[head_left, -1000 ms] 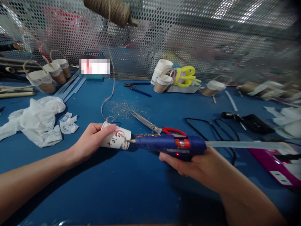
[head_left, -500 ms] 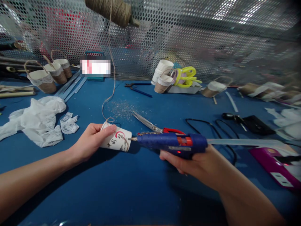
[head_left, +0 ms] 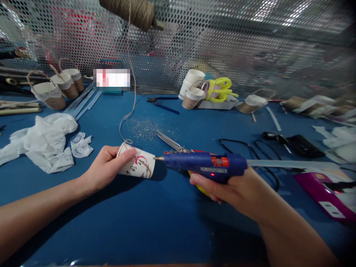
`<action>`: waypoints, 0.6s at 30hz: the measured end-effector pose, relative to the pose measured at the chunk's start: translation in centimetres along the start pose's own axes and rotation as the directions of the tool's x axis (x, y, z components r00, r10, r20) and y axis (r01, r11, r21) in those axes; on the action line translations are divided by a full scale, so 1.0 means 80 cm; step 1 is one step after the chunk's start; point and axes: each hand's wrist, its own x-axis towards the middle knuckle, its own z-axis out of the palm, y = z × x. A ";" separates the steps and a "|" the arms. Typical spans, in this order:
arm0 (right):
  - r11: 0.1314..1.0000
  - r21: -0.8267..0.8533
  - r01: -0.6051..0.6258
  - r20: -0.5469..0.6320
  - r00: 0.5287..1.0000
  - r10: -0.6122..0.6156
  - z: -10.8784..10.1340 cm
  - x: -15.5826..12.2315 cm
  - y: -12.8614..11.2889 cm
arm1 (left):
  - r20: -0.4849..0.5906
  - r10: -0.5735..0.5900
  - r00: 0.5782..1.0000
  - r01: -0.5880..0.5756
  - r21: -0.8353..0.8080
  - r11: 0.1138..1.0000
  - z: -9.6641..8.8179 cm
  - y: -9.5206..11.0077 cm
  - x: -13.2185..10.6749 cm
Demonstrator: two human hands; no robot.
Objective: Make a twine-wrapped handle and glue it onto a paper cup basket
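Note:
My left hand (head_left: 109,163) is closed around a white paper cup (head_left: 139,167) with dark print and a red ring, lying on its side with one end toward the right. Thin twine (head_left: 134,100) runs from a spool above down to the cup near my thumb. In my right hand (head_left: 222,187) is a blue glue gun (head_left: 205,165), its red light lit and a long clear glue stick (head_left: 289,164) sticking out behind. The metal nozzle points left, close to the cup's right end; I cannot tell whether it touches. Scissors (head_left: 169,140) lie partly hidden behind the gun.
A twine spool (head_left: 133,14) hangs by the perforated metal panel. Twine-wrapped cups with handles (head_left: 51,98) stand at left beside white lace (head_left: 47,139). Pliers (head_left: 164,104), stacked cups (head_left: 191,83) and yellow ribbon (head_left: 221,89) sit behind. Black cable and a purple power strip (head_left: 322,193) lie right.
The glue gun's nozzle has risen slightly and drawn a little away from the cup's right end. My left hand and the cup have barely moved.

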 end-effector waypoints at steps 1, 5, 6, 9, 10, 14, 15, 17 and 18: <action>1.000 0.005 -0.009 0.009 1.000 0.009 0.000 -0.001 0.000 | -0.001 0.002 1.000 -0.002 0.015 1.000 0.000 0.000 0.000; 0.999 0.026 -0.029 0.037 0.999 0.028 0.001 -0.001 -0.002 | -0.010 0.012 1.000 -0.011 0.027 1.000 0.000 0.000 -0.001; 0.999 0.021 -0.024 0.038 0.999 0.023 0.001 -0.001 -0.002 | -0.011 0.012 1.000 -0.012 0.022 1.000 0.000 0.001 -0.001; 1.000 -0.010 -0.001 0.028 1.000 0.001 -0.001 0.003 -0.002 | -0.013 0.009 1.000 -0.009 0.011 1.000 0.001 0.001 -0.003; 1.000 -0.009 0.000 0.021 1.000 0.000 -0.001 0.003 -0.002 | -0.013 0.009 1.000 -0.008 0.011 1.000 0.000 0.001 -0.003; 1.000 0.024 -0.002 0.036 0.999 0.002 -0.001 0.002 0.000 | -0.009 0.004 1.000 -0.004 0.014 1.000 0.000 0.001 -0.003; 1.000 0.023 -0.002 0.049 0.999 0.001 -0.001 0.002 -0.001 | -0.011 0.001 1.000 -0.001 0.013 1.000 -0.001 0.001 -0.003; 1.000 0.006 -0.002 0.058 0.998 0.001 -0.001 0.002 -0.002 | -0.013 -0.006 1.000 0.006 0.009 1.000 0.000 0.000 -0.002; 1.000 0.001 -0.001 0.053 0.999 0.001 -0.002 0.003 -0.003 | -0.016 -0.005 1.000 0.005 0.007 1.000 0.000 0.000 -0.002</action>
